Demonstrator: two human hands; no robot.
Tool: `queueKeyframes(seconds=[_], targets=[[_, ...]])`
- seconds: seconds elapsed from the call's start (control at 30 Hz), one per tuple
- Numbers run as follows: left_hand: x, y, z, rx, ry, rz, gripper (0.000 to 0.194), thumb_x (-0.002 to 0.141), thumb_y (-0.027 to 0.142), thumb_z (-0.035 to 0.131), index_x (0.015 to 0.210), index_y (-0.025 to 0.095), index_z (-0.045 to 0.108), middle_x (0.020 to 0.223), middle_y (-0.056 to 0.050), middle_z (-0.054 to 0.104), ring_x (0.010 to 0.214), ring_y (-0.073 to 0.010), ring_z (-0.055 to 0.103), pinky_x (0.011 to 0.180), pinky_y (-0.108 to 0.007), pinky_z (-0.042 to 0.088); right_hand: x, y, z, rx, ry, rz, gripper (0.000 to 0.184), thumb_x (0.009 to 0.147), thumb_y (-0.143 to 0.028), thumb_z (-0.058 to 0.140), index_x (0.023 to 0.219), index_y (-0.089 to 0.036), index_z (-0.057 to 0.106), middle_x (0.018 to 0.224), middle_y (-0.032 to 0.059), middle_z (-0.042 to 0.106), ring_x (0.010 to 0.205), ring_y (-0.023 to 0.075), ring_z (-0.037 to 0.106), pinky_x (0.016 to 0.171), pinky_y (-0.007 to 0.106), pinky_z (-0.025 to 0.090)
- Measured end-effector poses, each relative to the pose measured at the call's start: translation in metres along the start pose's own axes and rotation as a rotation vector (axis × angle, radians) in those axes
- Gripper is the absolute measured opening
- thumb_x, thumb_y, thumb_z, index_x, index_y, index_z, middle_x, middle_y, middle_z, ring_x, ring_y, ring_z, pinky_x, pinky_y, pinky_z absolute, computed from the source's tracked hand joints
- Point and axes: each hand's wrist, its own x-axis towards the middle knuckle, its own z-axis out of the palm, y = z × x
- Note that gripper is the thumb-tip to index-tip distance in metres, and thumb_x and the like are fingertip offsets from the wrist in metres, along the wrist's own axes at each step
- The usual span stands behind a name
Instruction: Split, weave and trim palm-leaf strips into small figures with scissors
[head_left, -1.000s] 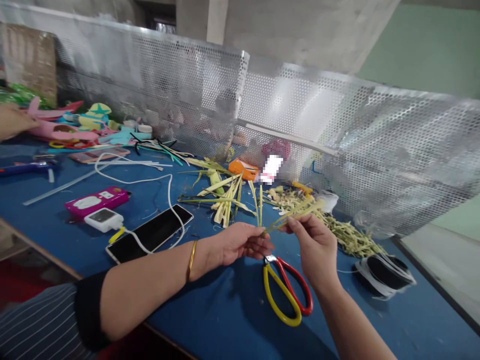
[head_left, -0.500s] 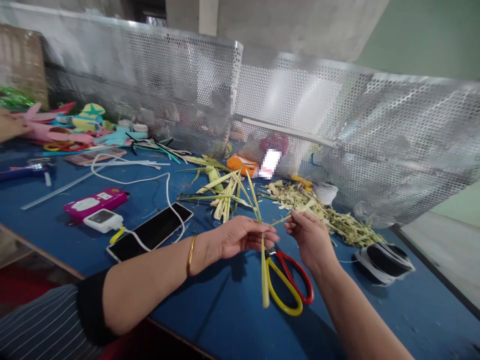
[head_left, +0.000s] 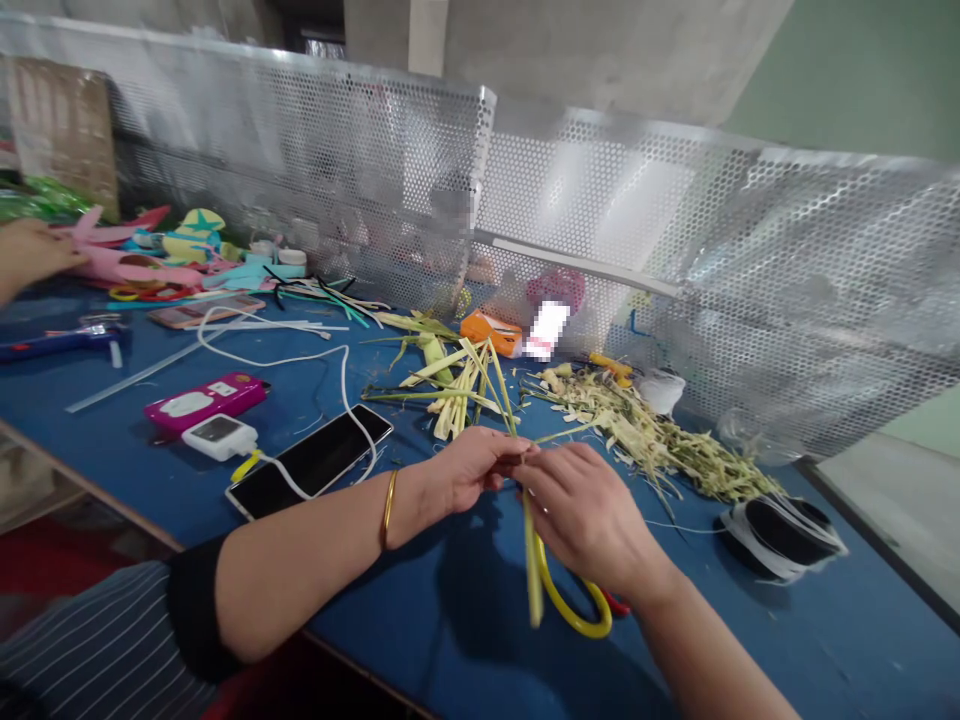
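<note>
Narrow pale-green plant strips (head_left: 534,580) are pinched in the bare left hand (head_left: 476,470), one end pointed to six o'clock just beside yellow-and-red-handled scissors (head_left: 592,630). The bare right hand (head_left: 589,515) is held narrow against the strips; its grip is hidden and cannot be told. From the hands, a black spool wound with white thread (head_left: 784,540) is seen between three and four o'clock, a flat black-screened phone (head_left: 307,462) at nine.

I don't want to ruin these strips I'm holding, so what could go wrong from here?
The thin plant strips in the left hand might split or slip if pulled hard where they cross. The scissors are partly hidden by the right hand, so it could knock them or snag a strip there. The white cable crosses the dark-screened phone, so a sweeping arm might drag both.
</note>
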Motion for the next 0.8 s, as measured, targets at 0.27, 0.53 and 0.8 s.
queueKeyframes(seconds=[0.27,0.53,0.8], targets=[[-0.002,0.004,0.0,-0.026,0.027,-0.096,0.017,0.072,0.021,0.071,0.061,0.012,0.061,0.048,0.006,0.045,0.04,-0.003,0.028,0.041,-0.023,0.012,-0.001,-0.016,0.024,0.036,-0.04,-0.121,0.018,0.092,-0.011,0.045,0.095,-0.016,0.062,0.084,0.0067,0.066,0.089,0.0208,0.06,0.09,0.04,0.043],[-0.012,0.0,0.009,0.323,-0.109,-0.064,0.011,0.074,0.022,0.062,0.075,0.013,0.068,0.077,-0.006,0.072,0.05,-0.0082,0.053,0.04,-0.022,0.022,-0.004,0.007,0.019,0.364,0.131,0.871,0.022,0.087,-0.038,0.055,0.08,-0.021,0.065,0.08,0.0035,0.067,0.071,0.0181,0.06,0.061,0.028,0.039],[-0.012,0.005,0.007,0.275,-0.171,-0.087,0.023,0.069,0.033,0.074,0.078,0.012,0.072,0.082,-0.007,0.073,0.053,-0.006,0.051,0.051,-0.021,0.031,-0.004,0.014,0.027,0.88,0.192,1.164,0.032,0.075,-0.044,0.059,0.055,-0.02,0.049,0.054,-0.0005,0.057,0.054,0.0135,0.049,0.055,0.026,0.038]])
